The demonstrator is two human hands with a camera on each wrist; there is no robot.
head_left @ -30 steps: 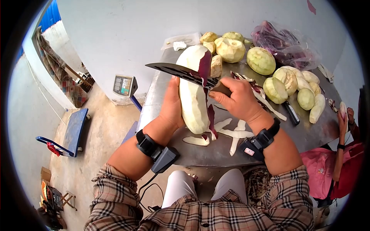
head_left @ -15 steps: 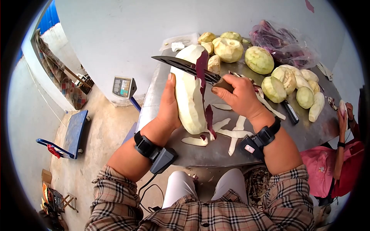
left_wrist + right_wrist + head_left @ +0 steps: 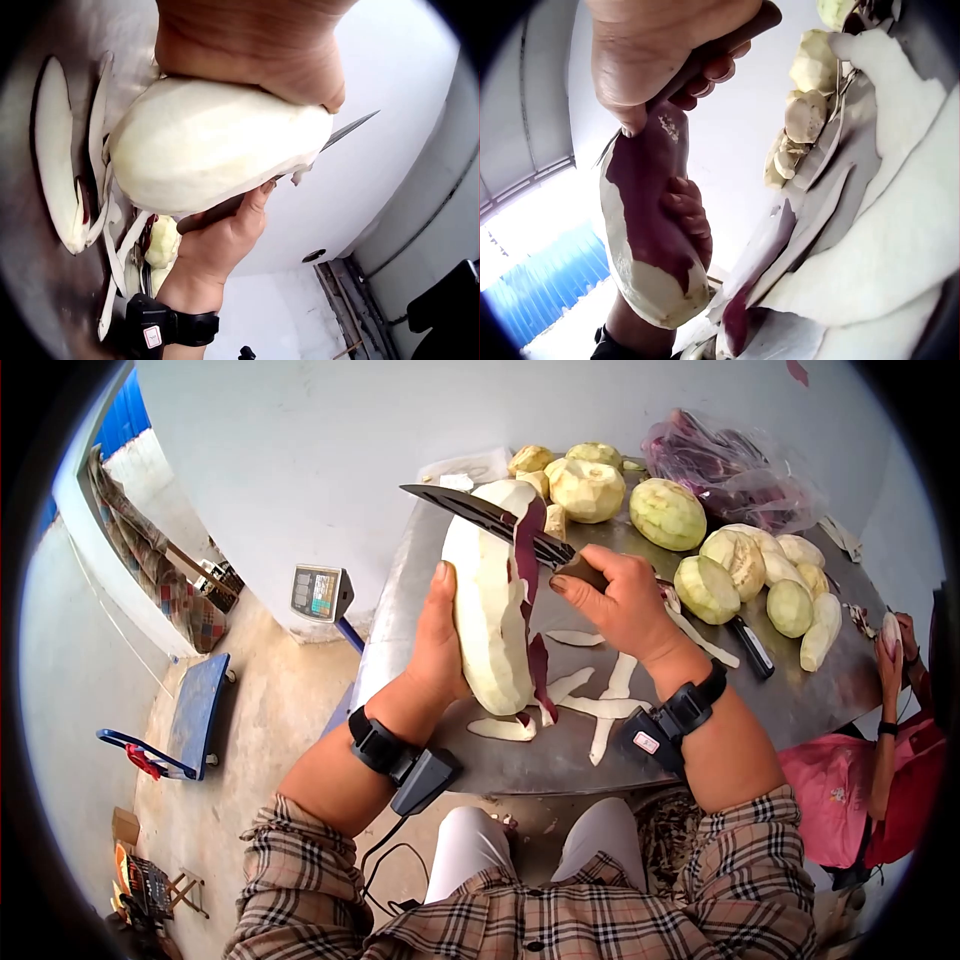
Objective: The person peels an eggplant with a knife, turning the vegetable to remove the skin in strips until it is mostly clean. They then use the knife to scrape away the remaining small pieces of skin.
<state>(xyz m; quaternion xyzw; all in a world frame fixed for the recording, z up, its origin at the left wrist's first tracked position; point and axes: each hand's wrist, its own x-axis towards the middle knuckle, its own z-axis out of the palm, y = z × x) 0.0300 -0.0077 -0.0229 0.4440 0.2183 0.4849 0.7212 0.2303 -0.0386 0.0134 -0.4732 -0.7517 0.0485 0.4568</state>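
Observation:
My left hand (image 3: 436, 640) holds a large, mostly peeled eggplant (image 3: 487, 620) up on end, its white flesh facing me. In the right wrist view, fingers (image 3: 690, 214) curl round the eggplant's far side, where a broad band of purple skin (image 3: 649, 202) remains. The right hand (image 3: 637, 610) grips the brown handle of a knife (image 3: 468, 507), whose dark slotted blade lies slanted across the eggplant near its upper end. A purple peel strip (image 3: 538, 665) hangs down along the eggplant's right side. Pale peelings (image 3: 605, 707) lie on the metal table (image 3: 540, 765) below.
Peeled eggplants (image 3: 667, 515) are grouped at the back and right of the table, beside a plastic bag (image 3: 735, 470) of purple ones. A black-handled tool (image 3: 752, 650) lies near them. Another person's hand (image 3: 888, 655) shows at the right edge. A scale display (image 3: 318, 593) stands left.
The knife has moved up along the eggplant towards its far end, its tip rising in view. The left hand keeps its hold, with the eggplant shifted slightly left.

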